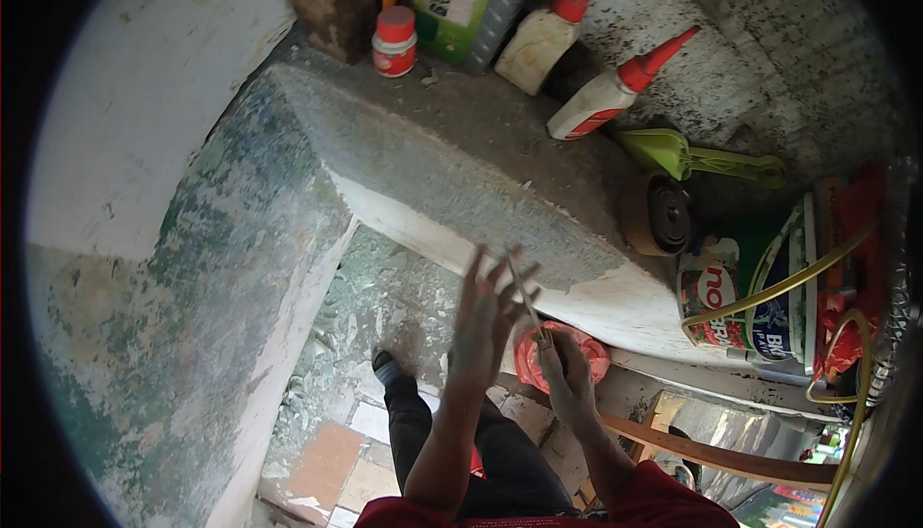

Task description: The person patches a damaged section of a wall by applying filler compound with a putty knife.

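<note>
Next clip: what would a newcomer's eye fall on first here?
Probably the two white bottles with red pointed tips, bright on the grey ledge toward the upper right. Next, near the middle, the right hand grips a thin tool, with the blurred left hand, fingers spread, close beside it.

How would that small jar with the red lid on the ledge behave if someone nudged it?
The small jar stands upright on the ledge, so a gentle low push would probably slide it. Its round sides suggest it might roll if knocked over. It looks like smooth plastic, perhaps slippery and light, though its contents are hidden.
</note>
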### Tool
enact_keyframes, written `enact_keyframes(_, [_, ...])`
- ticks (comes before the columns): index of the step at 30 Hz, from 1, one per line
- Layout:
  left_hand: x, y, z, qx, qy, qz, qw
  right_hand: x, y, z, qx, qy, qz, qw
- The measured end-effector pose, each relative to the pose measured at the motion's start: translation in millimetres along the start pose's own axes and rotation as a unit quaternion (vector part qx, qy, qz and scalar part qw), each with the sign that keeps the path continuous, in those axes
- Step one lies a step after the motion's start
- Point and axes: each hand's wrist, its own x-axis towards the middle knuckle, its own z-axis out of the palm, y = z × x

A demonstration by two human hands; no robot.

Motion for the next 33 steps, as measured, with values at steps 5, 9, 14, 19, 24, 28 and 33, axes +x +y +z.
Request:
enact_keyframes(5, [16,-23,25,0.321,-0.198,0.008,0.926,38,-10,-5,-0.104,0.145,-0.162,0.971])
enact_keyframes(9, [42,-14,47,0.353,-0.065,-0.036,0.933,58,-27,-7,-0.171,0.161,-0.142,0.962])
enact_keyframes(14, [54,2,38,0.28,0.037,-0.023,0.959,78,-33,17,-0.191,0.143,-0.153,0.959])
enact_keyframes(19, [79,28,35,0.312,0.07,-0.06,0.946,101,-50,39,-0.157,0.119,-0.134,0.971])
enact_keyframes(24, [84,28,18,0.33,0.075,-0.072,0.938,105,-45,54,-0.129,0.107,-0.08,0.983])
enact_keyframes(28, [84,25,16,0.353,0.079,-0.057,0.93,109,-37,53,-0.125,0.102,-0.086,0.983])
enact_keyframes(33, [79,6,7,0.281,0.094,-0.048,0.954,109,-27,39,-0.184,0.076,-0.11,0.974])
